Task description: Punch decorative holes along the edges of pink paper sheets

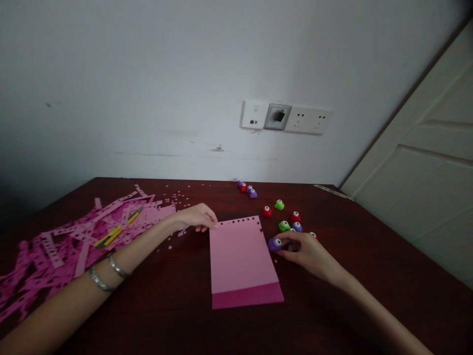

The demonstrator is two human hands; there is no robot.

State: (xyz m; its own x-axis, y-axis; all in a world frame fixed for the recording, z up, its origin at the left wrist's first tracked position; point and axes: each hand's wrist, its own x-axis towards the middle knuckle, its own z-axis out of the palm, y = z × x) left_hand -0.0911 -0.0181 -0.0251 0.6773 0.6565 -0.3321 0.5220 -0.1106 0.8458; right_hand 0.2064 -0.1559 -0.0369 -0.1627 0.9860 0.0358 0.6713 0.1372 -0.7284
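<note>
L hand (197, 217) lies open, fingertips pressing the top-left corner of the pink paper (238, 254), prob. to pin it on the table (332, 305), while R hand (306, 249) pinches a purple punch (275, 244) at the sheet's right edge, other punches (284, 226) near.

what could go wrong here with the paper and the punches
The left hand pins only one corner of the pink paper, so the top sheet may slip on the darker one beneath. The right hand, holding the purple punch, might knock the green punch nearby. The left forearm could brush the yellow cutter among the scraps.
</note>
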